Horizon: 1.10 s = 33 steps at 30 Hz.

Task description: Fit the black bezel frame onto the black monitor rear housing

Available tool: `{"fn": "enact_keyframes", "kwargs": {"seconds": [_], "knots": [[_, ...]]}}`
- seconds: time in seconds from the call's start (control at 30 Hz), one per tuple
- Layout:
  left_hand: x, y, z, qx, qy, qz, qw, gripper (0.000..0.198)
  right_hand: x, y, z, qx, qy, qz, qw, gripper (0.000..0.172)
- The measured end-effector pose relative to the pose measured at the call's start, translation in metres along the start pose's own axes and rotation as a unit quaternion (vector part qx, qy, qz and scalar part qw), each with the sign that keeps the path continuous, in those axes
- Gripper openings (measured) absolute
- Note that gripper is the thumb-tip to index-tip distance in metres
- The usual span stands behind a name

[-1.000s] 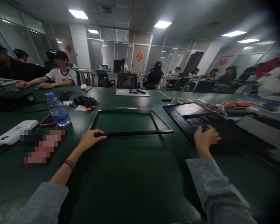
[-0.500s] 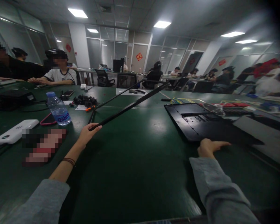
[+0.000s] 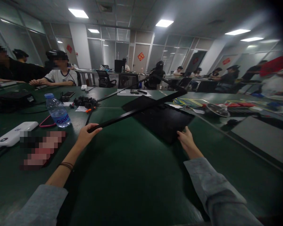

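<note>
Black frame [image 3: 136,111], thin and rectangular, slanted up off the green table [image 3: 132,182] as the person's left hand [image 3: 86,135] pinched its near corner, the far side high in the air. The right hand [image 3: 185,140] clasped the near corner of a black panel [image 3: 160,121] that lay on the table beneath the frame's raised bar. The hands were well apart. A water bottle [image 3: 58,110] and a white device [image 3: 13,133] sat to the left, near a pile of small black parts [image 3: 86,101]. A co-worker in a white shirt [image 3: 61,76] sat at the far left side.
</note>
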State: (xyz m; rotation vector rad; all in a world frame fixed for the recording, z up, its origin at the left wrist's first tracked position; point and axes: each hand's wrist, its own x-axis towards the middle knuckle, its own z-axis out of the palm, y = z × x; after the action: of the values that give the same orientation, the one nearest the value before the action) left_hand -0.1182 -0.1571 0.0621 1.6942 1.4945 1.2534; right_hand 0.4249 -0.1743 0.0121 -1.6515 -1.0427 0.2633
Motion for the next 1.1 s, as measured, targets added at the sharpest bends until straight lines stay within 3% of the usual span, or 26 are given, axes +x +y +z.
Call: {"fn": "enact_keyframes", "kwargs": {"seconds": [0.1,0.2,0.27,0.4,0.47,0.53,0.63,0.77,0.93,1.1], "knots": [[0.0,-0.001,-0.001,0.036,-0.011,0.023,0.999,0.058,-0.002,-0.016,0.011,0.146,-0.106,0.121,0.976,0.08],[-0.001,-0.003,-0.001,0.062,-0.016,0.051,0.997,0.055,-0.003,-0.018,0.02,0.22,-0.171,0.127,0.952,0.066],[-0.001,-0.005,0.0,0.088,-0.018,0.063,0.994,0.054,0.0,-0.012,0.022,0.231,-0.161,0.119,0.952,0.056],[-0.002,-0.01,0.002,0.155,-0.024,0.089,0.984,0.049,0.01,-0.006,0.007,0.228,-0.053,0.081,0.969,0.046],[-0.004,-0.011,0.003,0.186,-0.026,0.11,0.976,0.046,0.014,-0.013,-0.006,0.273,-0.086,0.077,0.955,0.053],[-0.005,-0.011,0.005,0.213,-0.029,0.124,0.969,0.043,0.014,-0.023,-0.013,0.299,-0.165,0.083,0.936,0.062],[-0.008,-0.008,0.005,0.253,-0.05,0.13,0.957,0.042,0.009,-0.033,-0.008,0.215,-0.195,0.053,0.955,0.06],[-0.008,-0.006,0.003,0.297,-0.096,0.118,0.943,0.043,0.005,-0.024,0.012,0.035,-0.097,-0.07,0.992,0.062],[-0.009,-0.006,0.003,0.307,-0.191,0.108,0.926,0.044,0.007,-0.006,0.017,-0.14,-0.007,-0.207,0.968,0.046],[-0.011,-0.002,0.003,0.289,-0.224,0.115,0.924,0.044,0.006,0.011,0.021,-0.166,0.0,-0.212,0.963,0.045]]}}
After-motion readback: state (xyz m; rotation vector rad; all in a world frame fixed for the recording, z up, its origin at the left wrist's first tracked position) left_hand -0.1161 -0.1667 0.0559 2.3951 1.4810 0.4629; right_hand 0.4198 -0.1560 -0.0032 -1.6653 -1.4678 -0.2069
